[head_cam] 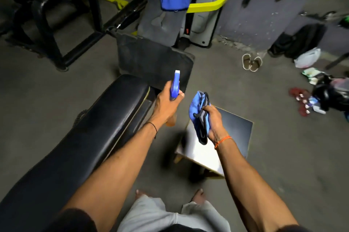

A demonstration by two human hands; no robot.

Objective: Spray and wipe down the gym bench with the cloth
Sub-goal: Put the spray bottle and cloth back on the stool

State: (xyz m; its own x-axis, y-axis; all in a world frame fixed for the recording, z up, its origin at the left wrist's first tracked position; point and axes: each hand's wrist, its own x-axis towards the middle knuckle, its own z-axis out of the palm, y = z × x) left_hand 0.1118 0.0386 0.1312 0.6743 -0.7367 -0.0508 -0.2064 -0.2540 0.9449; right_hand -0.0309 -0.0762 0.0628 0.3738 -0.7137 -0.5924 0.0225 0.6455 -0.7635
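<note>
My left hand (167, 99) grips the spray bottle (175, 85) (nozzle pointing away) just above the bench (90, 128). My right hand (214, 121) clutches the bunched cloth (198, 111) beside it.

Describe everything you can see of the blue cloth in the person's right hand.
The cloth is light blue, soft-looking fabric with dark grey edging. It is bunched and folded, not spread. The right hand holds it in the air, fingers curled round its middle; a blue end sticks up above the grip and a dark end hangs below. It hangs to the right of the bench, touching only the hand.
</note>
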